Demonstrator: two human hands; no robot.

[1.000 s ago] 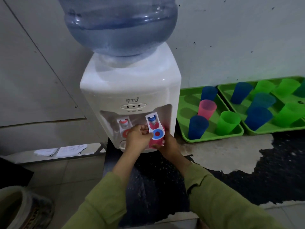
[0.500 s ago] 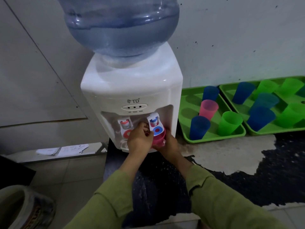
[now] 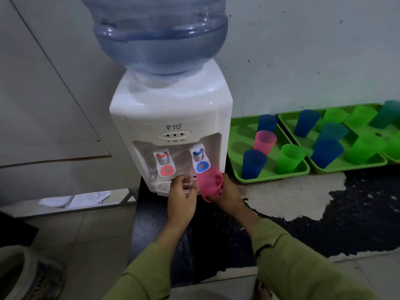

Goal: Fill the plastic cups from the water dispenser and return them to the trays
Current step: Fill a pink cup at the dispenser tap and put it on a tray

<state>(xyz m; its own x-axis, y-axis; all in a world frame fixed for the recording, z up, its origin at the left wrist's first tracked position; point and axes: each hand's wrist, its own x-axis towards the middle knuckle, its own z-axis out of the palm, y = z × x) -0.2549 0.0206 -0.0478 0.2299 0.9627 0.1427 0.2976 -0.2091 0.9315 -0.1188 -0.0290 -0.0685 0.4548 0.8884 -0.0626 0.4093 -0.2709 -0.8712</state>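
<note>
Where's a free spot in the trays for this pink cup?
Left tray: two bare wells along its left edge, behind the front blue cup, left of the standing pink cup. The right tray is crowded with cups.

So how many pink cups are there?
2. One pink cup is held in the right hand, by the blue tap. The other pink cup stands on the nearer green tray. Others may be hidden.

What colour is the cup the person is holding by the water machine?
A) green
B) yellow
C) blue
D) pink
D: the right hand grips a pink cup just in front of the water dispenser, below its blue tap.
</note>
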